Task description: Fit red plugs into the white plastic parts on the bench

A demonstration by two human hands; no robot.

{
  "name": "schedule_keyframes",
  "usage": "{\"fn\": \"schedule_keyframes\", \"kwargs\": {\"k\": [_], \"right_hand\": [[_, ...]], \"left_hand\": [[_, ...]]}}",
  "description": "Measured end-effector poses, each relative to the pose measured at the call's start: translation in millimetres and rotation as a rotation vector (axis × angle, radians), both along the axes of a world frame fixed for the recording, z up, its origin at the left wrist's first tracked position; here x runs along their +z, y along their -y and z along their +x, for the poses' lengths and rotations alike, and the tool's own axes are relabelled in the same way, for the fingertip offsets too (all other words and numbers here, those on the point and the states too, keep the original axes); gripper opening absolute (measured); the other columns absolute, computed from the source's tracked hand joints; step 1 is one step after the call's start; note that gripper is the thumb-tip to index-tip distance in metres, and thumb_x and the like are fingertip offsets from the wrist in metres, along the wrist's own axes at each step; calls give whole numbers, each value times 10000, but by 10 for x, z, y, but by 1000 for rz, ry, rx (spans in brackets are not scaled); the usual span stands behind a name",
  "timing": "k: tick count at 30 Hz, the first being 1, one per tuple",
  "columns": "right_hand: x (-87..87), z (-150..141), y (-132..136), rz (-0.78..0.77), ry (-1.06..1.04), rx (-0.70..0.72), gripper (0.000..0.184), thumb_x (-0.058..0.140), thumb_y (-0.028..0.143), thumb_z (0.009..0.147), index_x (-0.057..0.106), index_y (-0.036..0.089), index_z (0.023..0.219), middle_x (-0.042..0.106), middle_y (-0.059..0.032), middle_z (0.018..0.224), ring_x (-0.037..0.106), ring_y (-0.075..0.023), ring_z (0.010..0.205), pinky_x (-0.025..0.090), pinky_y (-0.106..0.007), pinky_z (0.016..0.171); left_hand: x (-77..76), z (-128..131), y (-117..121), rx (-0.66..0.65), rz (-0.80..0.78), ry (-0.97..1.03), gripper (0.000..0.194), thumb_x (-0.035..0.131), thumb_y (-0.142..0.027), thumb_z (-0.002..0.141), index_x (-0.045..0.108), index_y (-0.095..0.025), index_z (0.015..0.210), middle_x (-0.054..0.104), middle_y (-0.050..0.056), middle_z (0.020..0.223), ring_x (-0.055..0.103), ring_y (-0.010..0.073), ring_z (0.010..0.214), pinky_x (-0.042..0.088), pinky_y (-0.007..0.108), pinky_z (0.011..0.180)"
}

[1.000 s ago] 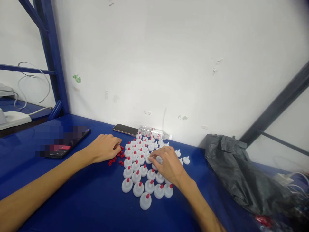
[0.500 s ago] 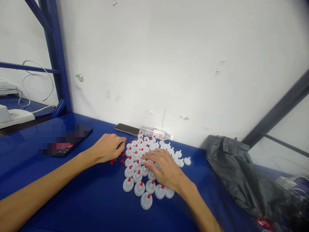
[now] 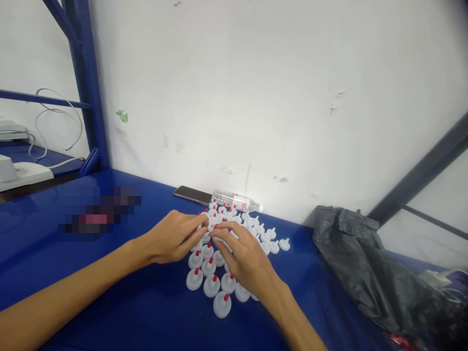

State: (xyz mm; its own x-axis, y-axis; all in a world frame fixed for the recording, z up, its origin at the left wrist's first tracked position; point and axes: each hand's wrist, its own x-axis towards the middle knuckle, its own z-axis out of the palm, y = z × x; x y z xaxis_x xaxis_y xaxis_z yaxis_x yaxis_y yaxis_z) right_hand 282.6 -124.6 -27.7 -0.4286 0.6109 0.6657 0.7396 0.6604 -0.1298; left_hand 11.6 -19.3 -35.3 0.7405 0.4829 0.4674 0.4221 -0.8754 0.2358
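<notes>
Many white round caps with narrow spouts (image 3: 222, 304) stand in a crowded group on the blue table (image 3: 120, 307); several in the near and left part carry small red tips (image 3: 226, 297) on their spouts. My left hand (image 3: 179, 238) reaches in at the group's left side, its thumb and fingers closed together. Facing it, my right hand (image 3: 244, 253) curves over the middle of the group with thumb and fingertips drawn together. The fingertips of both hands are close to each other. Whatever lies between them is too small and covered to tell.
A phone (image 3: 192, 195) and a clear plastic bottle (image 3: 236, 200) lie behind the caps by the wall. A blurred-out dark object (image 3: 106, 214) is on the left. Plain spouted caps (image 3: 284, 244) sit at right, near a grey plastic bag (image 3: 347, 243).
My left hand has moved right, from beside the loose red tips to my right hand's fingertips, and now covers those tips. My right hand has shifted slightly to the left.
</notes>
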Motion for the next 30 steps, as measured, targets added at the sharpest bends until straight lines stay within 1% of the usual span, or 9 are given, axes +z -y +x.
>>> {"fn": "schedule_keyframes", "kwargs": {"k": [3,6,13,15,17,19,22,26,30], "right_hand": [[-18,-61,25,-64,-6,6,345,729,155,1213,832,369,1463,959,-60,1392,960,-305,1279,829,-462,1161],[-62,-63,24,-38,-37,-6,379,765,184,1183,796,370,1512,963,-71,1392,971,-334,1274,852,-499,1130],[-92,-43,-50,59,-53,31,405,797,203,1211,757,349,1587,967,-75,1403,975,-317,1297,843,-453,1147],[-81,21,-89,90,-20,10,360,755,193,1235,784,352,1556,962,-81,1368,966,-321,1293,833,-463,1152],[-73,139,-138,128,-3,-39,336,712,144,1229,823,336,1482,951,-91,1283,959,-329,1234,827,-466,1110],[-72,274,-185,122,-31,-109,298,722,113,1203,853,314,1379,934,-91,1217,950,-326,1162,817,-442,1043],[-86,385,-225,48,-83,-145,214,740,157,1219,895,294,1273,939,-89,1236,945,-307,1136,800,-422,1024],[-121,279,-208,-46,-63,-75,261,713,256,1285,962,307,1343,982,-95,1388,949,-325,1295,777,-497,1192],[-108,147,-153,-170,0,-2,274,708,293,1311,973,320,1374,1007,-60,1394,941,-316,1348,719,-541,1297]], "left_hand": [[26,56,104,-41,23,-20,215,513,-333,1263,695,-332,1149,851,21,891,777,297,728,458,430,730],[67,99,144,-14,87,-66,176,580,-356,1241,675,-337,1095,806,13,818,752,305,681,391,446,676],[71,147,119,-39,69,-33,332,429,-325,1280,550,-341,971,736,6,753,695,287,634,364,451,665],[40,117,78,8,41,43,380,381,-343,1273,475,-342,904,666,-6,697,604,270,575,349,452,656],[28,55,21,121,26,146,422,344,-351,1269,417,-337,854,600,-15,657,511,248,542,331,448,657],[54,-13,-41,256,33,189,449,338,-333,1272,450,-326,837,592,-16,654,493,236,559,329,438,680],[153,-57,-102,374,86,36,370,469,-280,1205,579,-313,853,647,-4,664,577,254,621,315,434,711],[286,-10,-85,444,50,-337,223,610,-224,1126,740,-269,949,903,114,916,822,340,825,309,434,723],[328,13,-28,472,14,-436,192,665,-218,1128,816,-226,1009,953,203,1032,897,420,928,325,435,735]]}}
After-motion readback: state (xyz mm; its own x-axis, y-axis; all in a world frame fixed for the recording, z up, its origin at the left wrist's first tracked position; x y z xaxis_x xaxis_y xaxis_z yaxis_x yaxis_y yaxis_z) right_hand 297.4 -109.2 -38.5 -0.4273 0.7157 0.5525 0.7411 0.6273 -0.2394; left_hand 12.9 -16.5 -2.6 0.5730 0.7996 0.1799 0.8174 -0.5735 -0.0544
